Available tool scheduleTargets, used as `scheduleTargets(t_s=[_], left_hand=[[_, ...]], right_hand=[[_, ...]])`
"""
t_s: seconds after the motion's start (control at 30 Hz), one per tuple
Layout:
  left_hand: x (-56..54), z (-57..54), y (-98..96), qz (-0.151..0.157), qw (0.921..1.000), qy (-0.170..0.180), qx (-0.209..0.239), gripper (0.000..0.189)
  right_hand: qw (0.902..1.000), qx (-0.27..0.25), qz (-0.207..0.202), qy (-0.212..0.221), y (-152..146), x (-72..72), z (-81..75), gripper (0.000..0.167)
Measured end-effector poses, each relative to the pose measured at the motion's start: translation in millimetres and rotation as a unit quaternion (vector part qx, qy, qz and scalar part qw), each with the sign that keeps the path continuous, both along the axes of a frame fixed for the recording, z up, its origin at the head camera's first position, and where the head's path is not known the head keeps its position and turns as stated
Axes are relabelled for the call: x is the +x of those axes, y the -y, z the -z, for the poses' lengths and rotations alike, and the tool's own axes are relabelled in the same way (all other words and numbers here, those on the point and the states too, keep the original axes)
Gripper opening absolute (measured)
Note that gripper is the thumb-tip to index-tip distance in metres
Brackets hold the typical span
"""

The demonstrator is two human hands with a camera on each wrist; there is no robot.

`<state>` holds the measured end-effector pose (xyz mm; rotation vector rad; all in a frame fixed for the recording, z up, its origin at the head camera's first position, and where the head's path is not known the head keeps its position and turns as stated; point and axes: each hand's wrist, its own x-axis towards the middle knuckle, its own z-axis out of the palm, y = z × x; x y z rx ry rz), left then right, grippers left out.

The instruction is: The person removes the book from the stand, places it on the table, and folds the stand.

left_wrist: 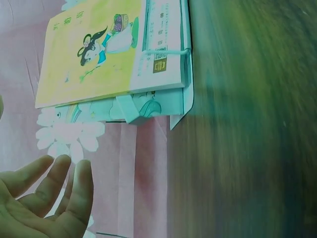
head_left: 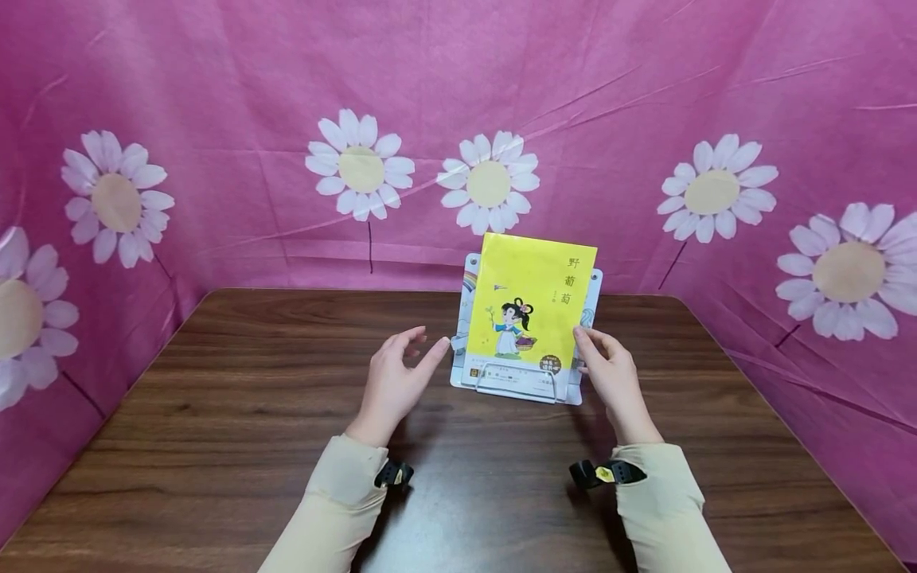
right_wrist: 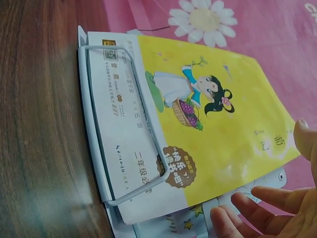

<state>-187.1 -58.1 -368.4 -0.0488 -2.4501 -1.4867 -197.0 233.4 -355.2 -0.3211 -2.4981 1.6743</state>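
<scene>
A yellow book with a cartoon figure holding a basket on its cover stands tilted back on a pale printed book stand. A clear or white wire holder crosses the book's lower front. My left hand is off to the left of the stand, fingers loosely bent and holding nothing; in the left wrist view its fingers are apart from the book. At the right edge, my right hand has its thumb by the book's side and its fingers spread beside the stand; whether they touch it I cannot tell.
The stand rests on a dark wood-grain table, toward its far edge. Behind and at both sides hangs a pink cloth printed with white daisies. Each wrist wears a black strap.
</scene>
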Motion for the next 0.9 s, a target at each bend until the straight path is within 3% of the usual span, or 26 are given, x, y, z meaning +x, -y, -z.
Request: scheduleTargets(t_s=[0.5, 0.73, 0.9], left_hand=[[-19.5, 11.9, -16.5, 0.025, 0.9990, 0.030, 0.022, 0.058], [-23.1, 11.0, -28.0, 0.055, 0.9944, 0.069, 0.058, 0.060], [-25.4, 12.0, -34.4, 0.071, 0.9921, 0.085, 0.059, 0.060]], right_hand=[[0.9997, -0.016, 0.008, 0.016, -6.2, -12.3, 10.4, 0.067], [0.9997, -0.003, 0.014, 0.022, -5.5, -15.3, 11.6, 0.064], [0.9994, 0.015, 0.008, 0.030, -6.7, -16.6, 11.9, 0.064]])
